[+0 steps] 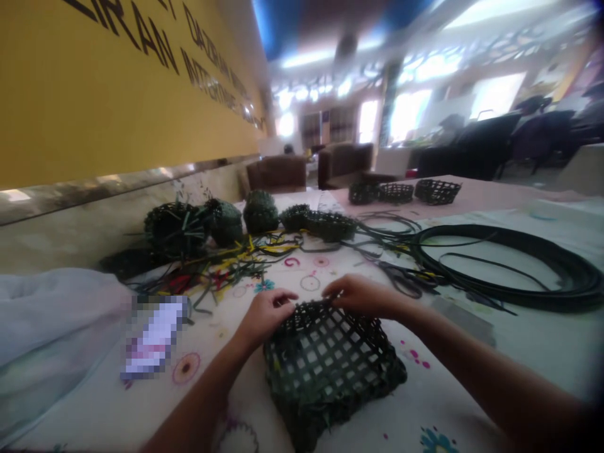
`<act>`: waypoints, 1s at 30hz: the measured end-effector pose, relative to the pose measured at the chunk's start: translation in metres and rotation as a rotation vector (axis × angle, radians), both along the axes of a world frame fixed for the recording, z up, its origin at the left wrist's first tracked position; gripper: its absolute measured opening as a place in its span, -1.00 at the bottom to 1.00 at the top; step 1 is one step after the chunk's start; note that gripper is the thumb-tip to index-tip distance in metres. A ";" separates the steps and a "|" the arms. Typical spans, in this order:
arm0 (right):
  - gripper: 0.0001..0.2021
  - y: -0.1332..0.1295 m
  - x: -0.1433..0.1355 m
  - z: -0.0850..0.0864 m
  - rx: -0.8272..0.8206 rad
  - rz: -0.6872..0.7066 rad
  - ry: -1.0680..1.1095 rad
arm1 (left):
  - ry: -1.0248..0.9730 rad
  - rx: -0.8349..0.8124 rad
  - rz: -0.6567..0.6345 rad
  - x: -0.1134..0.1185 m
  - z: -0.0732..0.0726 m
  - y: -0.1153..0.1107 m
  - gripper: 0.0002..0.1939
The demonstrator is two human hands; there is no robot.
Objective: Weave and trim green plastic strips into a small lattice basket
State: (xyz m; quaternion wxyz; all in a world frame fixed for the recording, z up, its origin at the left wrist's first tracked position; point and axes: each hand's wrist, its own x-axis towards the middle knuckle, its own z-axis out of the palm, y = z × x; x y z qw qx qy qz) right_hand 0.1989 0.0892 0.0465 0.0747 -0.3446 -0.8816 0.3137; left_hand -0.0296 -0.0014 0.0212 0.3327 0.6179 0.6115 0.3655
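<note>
A dark green woven basket (330, 358) with an open lattice weave lies on the flowered white tablecloth (226, 377) in front of me, tilted so its weave faces me. My left hand (270, 313) is closed on the left part of its far edge, thumb and fingers pinched together there. On the same edge, a little to the right, my right hand (358, 296) grips the weave with bent fingers. The fingertips of both hands are partly hidden, and blur hides the single strips between them.
A big coil of dark green strip (561, 292) lies at the right. Several woven pieces, among them a round basket (174, 226) and an openwork basket (438, 192), stand farther back. Coloured strip scraps (226, 270) are strewn ahead; a whitish sheet (56, 321) lies left.
</note>
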 end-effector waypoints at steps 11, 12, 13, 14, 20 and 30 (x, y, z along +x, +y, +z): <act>-0.75 -0.018 -0.003 -0.012 0.289 -0.046 0.007 | 0.413 0.084 -0.099 0.022 0.015 0.009 -0.80; -0.75 -0.017 -0.003 -0.012 0.302 -0.043 0.000 | 0.438 0.088 -0.100 0.025 0.016 0.010 -0.80; -0.76 -0.017 -0.002 -0.012 0.311 -0.040 -0.007 | 0.455 0.085 -0.103 0.027 0.016 0.011 -0.81; -0.76 -0.016 -0.002 -0.012 0.317 -0.038 -0.014 | 0.468 0.080 -0.108 0.030 0.016 0.012 -0.81; -0.75 -0.015 -0.003 -0.012 0.313 -0.036 -0.051 | 0.536 0.073 -0.121 0.038 0.016 0.019 -0.83; -0.79 -0.016 0.009 0.001 0.248 -0.070 -0.111 | 0.574 0.153 -0.234 0.039 0.015 0.024 -0.78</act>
